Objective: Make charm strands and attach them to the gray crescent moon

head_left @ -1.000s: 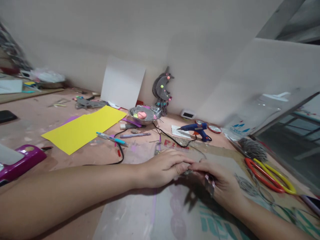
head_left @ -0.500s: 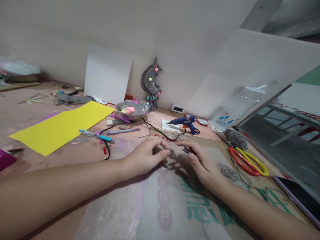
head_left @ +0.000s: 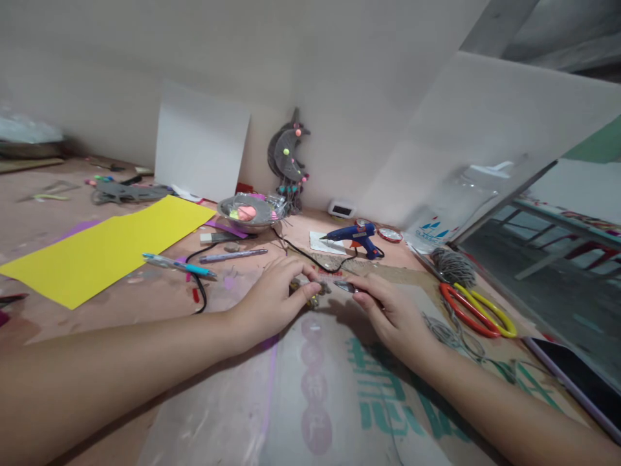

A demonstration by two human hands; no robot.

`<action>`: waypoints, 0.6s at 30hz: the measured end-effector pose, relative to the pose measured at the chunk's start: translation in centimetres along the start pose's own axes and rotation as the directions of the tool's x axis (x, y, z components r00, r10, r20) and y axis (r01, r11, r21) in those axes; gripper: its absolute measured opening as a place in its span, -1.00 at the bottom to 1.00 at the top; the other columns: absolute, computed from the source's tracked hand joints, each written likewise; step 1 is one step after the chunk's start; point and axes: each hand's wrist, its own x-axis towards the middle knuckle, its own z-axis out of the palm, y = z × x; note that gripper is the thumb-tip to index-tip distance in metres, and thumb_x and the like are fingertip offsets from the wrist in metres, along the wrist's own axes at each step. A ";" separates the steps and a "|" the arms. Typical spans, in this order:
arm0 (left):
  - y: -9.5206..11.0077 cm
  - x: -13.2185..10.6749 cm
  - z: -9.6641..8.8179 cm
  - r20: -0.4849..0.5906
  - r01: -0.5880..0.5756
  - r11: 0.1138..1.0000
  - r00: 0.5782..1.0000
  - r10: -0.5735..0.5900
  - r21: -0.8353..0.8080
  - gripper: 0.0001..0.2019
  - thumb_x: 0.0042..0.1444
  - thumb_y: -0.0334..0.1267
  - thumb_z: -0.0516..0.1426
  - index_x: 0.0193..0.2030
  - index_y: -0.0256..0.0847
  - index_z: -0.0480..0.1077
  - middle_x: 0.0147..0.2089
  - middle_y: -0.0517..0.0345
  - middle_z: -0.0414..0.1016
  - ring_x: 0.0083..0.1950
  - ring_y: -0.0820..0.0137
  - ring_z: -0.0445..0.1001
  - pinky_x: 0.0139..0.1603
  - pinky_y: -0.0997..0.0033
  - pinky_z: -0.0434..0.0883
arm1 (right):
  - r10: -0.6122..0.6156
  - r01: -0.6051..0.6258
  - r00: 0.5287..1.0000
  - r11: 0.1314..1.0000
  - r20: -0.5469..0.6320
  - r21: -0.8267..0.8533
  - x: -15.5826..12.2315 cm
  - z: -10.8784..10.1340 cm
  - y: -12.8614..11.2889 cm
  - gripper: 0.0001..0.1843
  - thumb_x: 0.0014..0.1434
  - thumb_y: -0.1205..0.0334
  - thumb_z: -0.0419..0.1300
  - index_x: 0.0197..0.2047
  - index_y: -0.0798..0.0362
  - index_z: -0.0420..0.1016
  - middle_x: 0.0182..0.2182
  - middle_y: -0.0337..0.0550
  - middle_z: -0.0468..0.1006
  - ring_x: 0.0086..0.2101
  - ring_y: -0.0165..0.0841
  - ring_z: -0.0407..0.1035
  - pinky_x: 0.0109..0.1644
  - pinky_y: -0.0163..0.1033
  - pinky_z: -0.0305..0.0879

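My left hand (head_left: 274,299) rests on the cardboard sheet (head_left: 339,388), its fingers curled and pinched on a small greyish piece (head_left: 310,288). My right hand (head_left: 388,310) lies just to the right, fingers bent, pinching another small grey bit (head_left: 345,285) at its fingertips. The two hands nearly touch over the sheet. What the small pieces are is too small to tell. A blue hot glue gun (head_left: 356,237) stands a little beyond the hands on a white scrap.
Red and yellow scissors (head_left: 478,312) and grey yarn (head_left: 451,265) lie to the right. A yellow paper sheet (head_left: 101,249), pens (head_left: 179,265), a black cord (head_left: 198,288), a metal bowl (head_left: 247,213) and a grey moon ornament (head_left: 288,158) lie left and behind. A dark phone (head_left: 577,382) sits far right.
The view swung right. My hands, clasped together a second ago, have parted slightly and shifted forward on the cardboard, each pinching a small piece.
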 end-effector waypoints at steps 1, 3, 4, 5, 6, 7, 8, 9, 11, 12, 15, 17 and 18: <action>0.0 0.0 -0.1 -0.002 -0.011 1.000 1.000 0.011 0.022 -0.89 0.19 -0.24 0.06 -0.28 -0.20 0.36 -0.19 0.08 0.44 -0.06 0.27 0.38 -0.01 0.21 0.30 | -0.006 0.006 1.000 1.000 0.008 -0.014 0.0 0.0 -0.1 -0.69 0.31 0.21 -0.05 -0.03 0.07 0.44 -0.39 -0.10 0.49 -0.36 -0.32 0.40 -0.31 -0.26 0.33; 0.0 0.1 -0.1 -0.006 -0.013 0.999 1.000 0.013 0.042 -0.90 0.19 -0.25 0.07 -0.27 -0.20 0.35 -0.19 0.09 0.44 -0.06 0.28 0.37 -0.01 0.21 0.29 | -0.012 0.013 1.000 0.999 0.018 -0.036 0.0 -0.1 -0.2 -0.69 0.31 0.20 -0.05 -0.03 0.07 0.45 -0.41 -0.10 0.48 -0.37 -0.32 0.39 -0.32 -0.26 0.32; 0.0 0.1 -0.2 -0.006 -0.010 0.999 1.000 0.010 0.045 -0.91 0.19 -0.25 0.07 -0.27 -0.20 0.35 -0.19 0.10 0.44 -0.07 0.28 0.37 -0.01 0.21 0.29 | -0.011 0.012 1.000 0.999 0.024 -0.043 -0.1 -0.1 -0.2 -0.69 0.31 0.20 -0.05 -0.03 0.06 0.45 -0.41 -0.10 0.48 -0.37 -0.32 0.39 -0.32 -0.25 0.32; 0.1 0.1 -0.2 -0.009 -0.006 0.999 1.000 0.007 0.048 -0.91 0.19 -0.26 0.07 -0.27 -0.20 0.35 -0.19 0.10 0.44 -0.07 0.28 0.37 -0.01 0.22 0.28 | -0.010 0.012 1.000 0.999 0.029 -0.047 -0.1 0.0 -0.2 -0.69 0.31 0.19 -0.05 -0.03 0.06 0.45 -0.41 -0.10 0.47 -0.37 -0.32 0.39 -0.32 -0.25 0.32; 0.1 0.1 -0.2 -0.012 -0.004 0.999 1.000 0.004 0.051 -0.91 0.19 -0.26 0.06 -0.27 -0.20 0.34 -0.19 0.10 0.44 -0.07 0.28 0.37 -0.02 0.22 0.28 | -0.009 0.011 0.999 0.999 0.034 -0.049 -0.1 0.0 -0.2 -0.69 0.32 0.19 -0.05 -0.03 0.06 0.45 -0.40 -0.10 0.47 -0.37 -0.31 0.39 -0.31 -0.25 0.32; 0.1 0.1 -0.2 -0.017 -0.004 0.998 1.000 0.005 0.056 -0.91 0.19 -0.26 0.06 -0.27 -0.20 0.35 -0.20 0.10 0.44 -0.08 0.28 0.37 -0.02 0.22 0.28 | -0.009 0.011 0.999 0.999 0.037 -0.049 -0.1 0.0 -0.1 -0.69 0.32 0.19 -0.05 -0.03 0.06 0.45 -0.40 -0.09 0.47 -0.36 -0.31 0.39 -0.31 -0.25 0.32; 0.1 0.1 -0.2 -0.020 -0.003 0.998 1.000 0.005 0.061 -0.91 0.19 -0.26 0.06 -0.28 -0.20 0.35 -0.20 0.10 0.44 -0.08 0.28 0.37 -0.03 0.22 0.28 | -0.010 0.012 0.999 0.999 0.039 -0.049 -0.2 0.0 -0.1 -0.69 0.32 0.19 -0.05 -0.03 0.06 0.45 -0.39 -0.09 0.47 -0.35 -0.31 0.40 -0.31 -0.25 0.32; 0.2 0.1 -0.2 -0.022 -0.002 0.998 1.000 0.003 0.068 -0.91 0.19 -0.27 0.06 -0.28 -0.20 0.35 -0.21 0.10 0.44 -0.09 0.28 0.37 -0.03 0.22 0.27 | -0.010 0.012 0.999 0.999 0.040 -0.048 -0.2 0.0 0.0 -0.69 0.31 0.19 -0.05 -0.03 0.05 0.44 -0.39 -0.09 0.48 -0.35 -0.31 0.40 -0.30 -0.25 0.32; 0.2 0.1 -0.3 -0.022 -0.001 0.997 1.000 0.003 0.075 -0.91 0.19 -0.27 0.06 -0.28 -0.20 0.35 -0.21 0.10 0.44 -0.09 0.27 0.37 -0.04 0.22 0.27 | -0.013 0.015 0.999 0.999 0.042 -0.049 -0.2 0.1 0.0 -0.70 0.31 0.19 -0.05 -0.02 0.04 0.44 -0.38 -0.09 0.48 -0.34 -0.30 0.40 -0.30 -0.24 0.32; 0.2 0.1 -0.3 -0.022 -0.003 0.997 1.000 0.005 0.077 -0.91 0.19 -0.27 0.06 -0.28 -0.20 0.35 -0.21 0.10 0.44 -0.09 0.27 0.36 -0.04 0.22 0.27 | -0.010 0.013 0.999 0.999 0.046 -0.053 -0.2 0.1 -0.1 -0.70 0.31 0.19 -0.04 -0.02 0.04 0.44 -0.38 -0.09 0.48 -0.34 -0.30 0.40 -0.30 -0.24 0.32; 0.2 0.1 -0.3 -0.021 -0.007 0.997 1.000 0.009 0.083 -0.92 0.19 -0.28 0.07 -0.27 -0.21 0.35 -0.20 0.11 0.44 -0.08 0.28 0.36 -0.02 0.22 0.26 | -0.008 0.012 0.998 0.998 0.055 -0.067 -0.2 0.0 -0.2 -0.69 0.31 0.20 -0.04 -0.01 0.05 0.44 -0.40 -0.09 0.47 -0.36 -0.31 0.39 -0.31 -0.25 0.31; 0.2 0.1 -0.3 -0.019 -0.009 0.996 1.000 0.010 0.089 -0.92 0.19 -0.29 0.07 -0.27 -0.22 0.35 -0.20 0.11 0.43 -0.07 0.29 0.36 -0.02 0.23 0.26 | -0.012 0.016 0.998 0.998 0.059 -0.069 -0.1 0.0 -0.4 -0.69 0.31 0.21 -0.04 -0.01 0.05 0.44 -0.41 -0.11 0.47 -0.36 -0.31 0.39 -0.31 -0.25 0.31; 0.2 0.1 -0.3 -0.018 -0.007 0.996 1.000 0.008 0.091 -0.93 0.19 -0.29 0.07 -0.27 -0.22 0.35 -0.20 0.11 0.43 -0.07 0.29 0.36 -0.02 0.23 0.26 | -0.016 0.020 0.998 0.998 0.060 -0.064 -0.1 0.0 -0.4 -0.70 0.31 0.22 -0.04 -0.01 0.04 0.44 -0.41 -0.11 0.48 -0.36 -0.31 0.39 -0.31 -0.25 0.31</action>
